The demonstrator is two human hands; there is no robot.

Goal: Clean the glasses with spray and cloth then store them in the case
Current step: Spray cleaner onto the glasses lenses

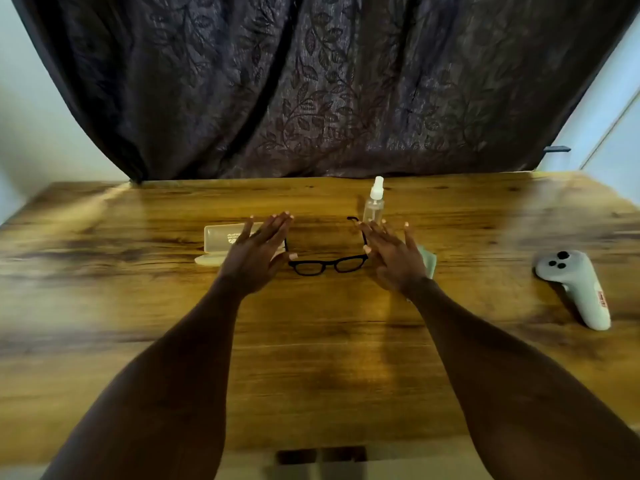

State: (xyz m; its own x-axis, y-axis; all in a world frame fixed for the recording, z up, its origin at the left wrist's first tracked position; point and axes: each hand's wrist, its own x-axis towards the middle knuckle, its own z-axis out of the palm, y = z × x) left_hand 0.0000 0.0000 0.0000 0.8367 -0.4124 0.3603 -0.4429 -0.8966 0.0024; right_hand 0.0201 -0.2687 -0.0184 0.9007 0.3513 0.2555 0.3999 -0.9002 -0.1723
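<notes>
A room in a home: a wooden table [138, 306] stands against a dark leaf-patterned curtain [311, 81].

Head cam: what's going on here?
A person holds the left hand and right hand, both open, on either side of black glasses lying unfolded on the wooden table. Nothing is held yet. The case lies partly behind the left hand. The spray bottle stands beyond the right hand, and the cloth is partly hidden by it.

On the table [311, 358], glasses [327, 265] lie toward the far edge, case [218, 239] just left, cloth [429, 262] just right, bottle [374, 206] behind. Controller [575, 287] lies near the right edge.
</notes>
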